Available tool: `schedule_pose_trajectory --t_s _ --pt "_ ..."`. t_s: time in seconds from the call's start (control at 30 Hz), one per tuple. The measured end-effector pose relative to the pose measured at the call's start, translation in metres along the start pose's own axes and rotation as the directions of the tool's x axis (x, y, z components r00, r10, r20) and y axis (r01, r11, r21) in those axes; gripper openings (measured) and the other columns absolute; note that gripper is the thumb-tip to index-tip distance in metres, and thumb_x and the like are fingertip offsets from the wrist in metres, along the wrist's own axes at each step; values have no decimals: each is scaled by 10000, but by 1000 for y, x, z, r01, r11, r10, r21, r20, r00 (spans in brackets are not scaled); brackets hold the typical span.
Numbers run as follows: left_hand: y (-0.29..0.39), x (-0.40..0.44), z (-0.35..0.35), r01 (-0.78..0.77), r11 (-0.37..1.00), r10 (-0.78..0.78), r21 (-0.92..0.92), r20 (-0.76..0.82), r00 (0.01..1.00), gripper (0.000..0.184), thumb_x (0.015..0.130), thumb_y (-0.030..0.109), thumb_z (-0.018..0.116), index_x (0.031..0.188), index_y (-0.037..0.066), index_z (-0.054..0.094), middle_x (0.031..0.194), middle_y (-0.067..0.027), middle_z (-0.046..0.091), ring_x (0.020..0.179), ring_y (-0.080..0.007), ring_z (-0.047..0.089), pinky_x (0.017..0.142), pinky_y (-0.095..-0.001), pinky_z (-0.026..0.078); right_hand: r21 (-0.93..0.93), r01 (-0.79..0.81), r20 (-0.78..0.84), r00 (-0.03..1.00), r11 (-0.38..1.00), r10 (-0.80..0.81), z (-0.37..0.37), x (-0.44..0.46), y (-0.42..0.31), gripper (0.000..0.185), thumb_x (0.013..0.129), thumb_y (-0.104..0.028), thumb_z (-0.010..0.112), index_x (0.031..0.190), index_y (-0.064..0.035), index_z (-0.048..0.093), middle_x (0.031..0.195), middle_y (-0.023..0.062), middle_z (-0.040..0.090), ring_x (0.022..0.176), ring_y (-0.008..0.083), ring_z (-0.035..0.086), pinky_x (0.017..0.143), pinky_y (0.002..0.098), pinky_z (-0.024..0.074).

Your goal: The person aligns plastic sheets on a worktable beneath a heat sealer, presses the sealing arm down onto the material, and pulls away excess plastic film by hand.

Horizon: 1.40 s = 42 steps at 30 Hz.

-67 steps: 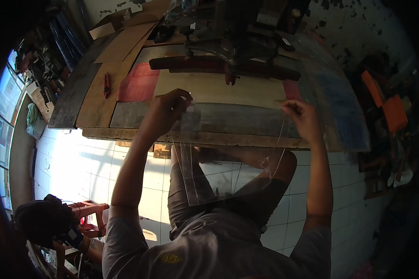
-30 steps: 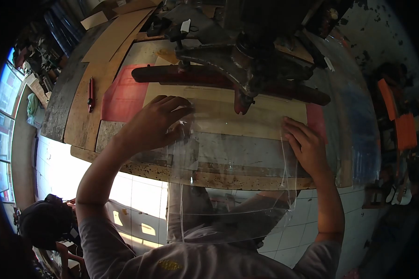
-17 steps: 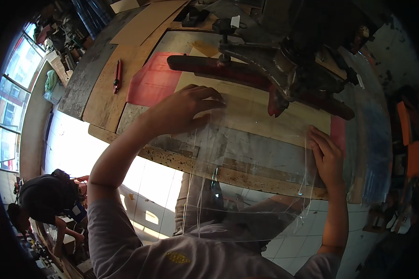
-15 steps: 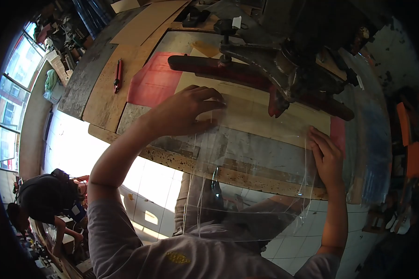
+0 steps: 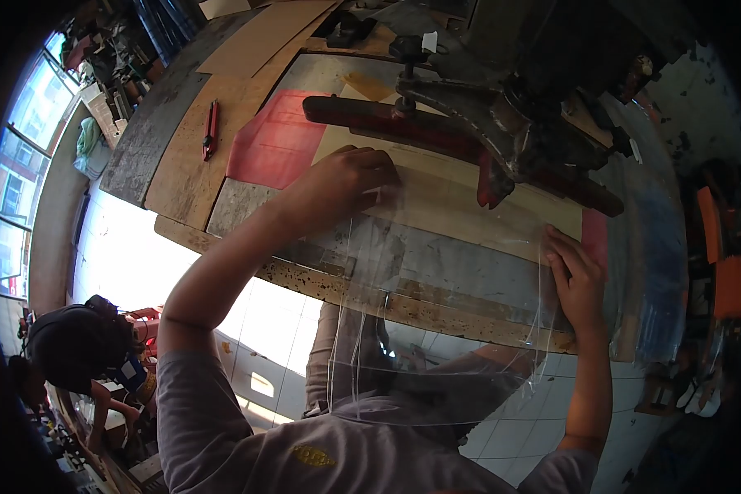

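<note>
A clear plastic sheet (image 5: pixel 445 305) hangs over the table's front edge, its lower end above my lap. At its upper left, my left hand (image 5: pixel 356 177) pinches the film, with the fingertips slightly blurred. My right hand (image 5: pixel 575 272) holds the sheet's right edge between thumb and fingers. Under the upper part of the film lies a pale yellow board (image 5: pixel 445 193), with a red sheet (image 5: pixel 278 140) to its left. Just beyond my hands, the dark press bar (image 5: pixel 387 122) of a machine (image 5: pixel 510 123) spans the board.
A red cutter (image 5: pixel 211 130) lies on the wooden board (image 5: pixel 181 165) at the left. Brown cardboard (image 5: pixel 263 37) is at the back left. Another person (image 5: pixel 78 350) bends over at the lower left. Bluish plastic sheeting (image 5: pixel 660 263) covers the table's right end.
My hands and the plastic sheet have come from the table's front edge further over the board. Most recently, my left hand's fingers have drawn together on the film. The view has shifted.
</note>
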<state>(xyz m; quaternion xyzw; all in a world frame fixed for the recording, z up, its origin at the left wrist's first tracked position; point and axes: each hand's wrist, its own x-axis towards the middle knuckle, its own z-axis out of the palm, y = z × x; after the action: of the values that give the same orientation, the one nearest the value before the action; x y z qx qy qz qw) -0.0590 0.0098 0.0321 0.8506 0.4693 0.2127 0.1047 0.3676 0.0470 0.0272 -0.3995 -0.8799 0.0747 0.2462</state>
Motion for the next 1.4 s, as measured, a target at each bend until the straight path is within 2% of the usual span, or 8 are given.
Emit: schedule_pose_trajectory --t_s 0.13,0.33,0.43,0.73,1.33,1.4 --pt "7 -4 -2 1 999 0 34 -19 1000 297 889 211 784 1157 90 744 1193 -85 694 1130 -310 666 993 -432 555 -11 14 -7 1000 1000 -14 1 -1 2 210 977 -62 691 1174 -11 744 1263 109 745 1078 300 749 885 391 615" --pt "25 -15 13 -13 967 39 254 -101 994 356 898 264 772 1199 75 742 1282 -81 683 1165 -295 657 1040 -432 536 -42 29 -16 999 999 -30 4 -2 4 222 955 -40 700 1171 -12 746 1264 110 745 1059 300 752 893 403 611" --pt "24 -14 13 -45 950 73 309 -80 994 370 910 273 757 1211 58 737 1307 -74 676 1191 -285 647 1057 -422 529 -42 10 -5 1000 999 -10 3 0 4 230 946 -34 706 1171 -14 746 1265 99 746 1070 301 745 903 406 606" --pt "13 -6 20 -10 953 52 304 -129 990 322 919 225 734 1180 38 746 1307 -86 668 1206 -278 635 1059 -409 519 -90 30 14 999 995 -29 5 23 16 218 940 -55 716 1152 -33 762 1276 78 746 1098 317 725 982 426 574" --pt "11 -2 16 65 969 -44 239 -91 995 362 899 192 745 1219 25 724 1357 -121 639 1216 -298 642 1039 -443 517 -98 27 -10 1000 995 -28 10 29 19 254 904 -24 739 1156 -30 766 1261 83 750 1097 301 727 940 408 586" --pt "15 -4 12 51 939 -14 341 -111 994 352 906 184 738 1218 23 724 1380 -129 634 1234 -310 641 1062 -452 515 -70 36 -15 999 997 -37 14 33 18 255 896 -23 744 1151 -27 765 1256 84 749 1080 301 730 920 408 592"
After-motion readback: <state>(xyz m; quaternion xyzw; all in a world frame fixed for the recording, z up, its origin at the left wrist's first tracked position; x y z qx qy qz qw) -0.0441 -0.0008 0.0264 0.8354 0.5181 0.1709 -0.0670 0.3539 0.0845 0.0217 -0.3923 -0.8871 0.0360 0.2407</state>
